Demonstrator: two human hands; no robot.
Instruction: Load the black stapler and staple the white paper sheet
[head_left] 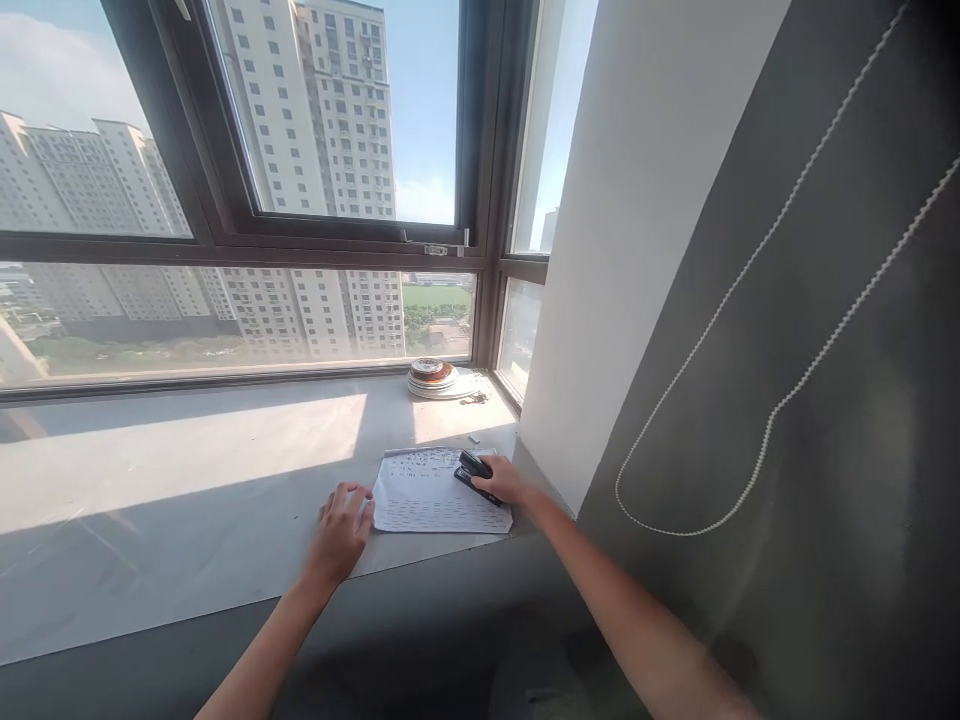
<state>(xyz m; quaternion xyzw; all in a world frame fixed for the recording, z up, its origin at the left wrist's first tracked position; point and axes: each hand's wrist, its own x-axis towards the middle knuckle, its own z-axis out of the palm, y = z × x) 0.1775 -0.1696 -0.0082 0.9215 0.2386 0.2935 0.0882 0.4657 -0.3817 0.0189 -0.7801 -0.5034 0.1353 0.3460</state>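
A sheet of printed paper [427,492] lies on the grey windowsill [187,480] near its right end. My right hand [507,483] is closed around a black stapler [472,470] that sits over the paper's right edge. My left hand [341,528] rests on the sill at the paper's left edge, fingers bent and spread, touching the sheet and holding nothing.
A stack of plates [433,379] stands at the back right of the sill by the window, with small dark bits beside it. A white wall corner and a grey wall with a bead chain loop [750,400] close off the right side.
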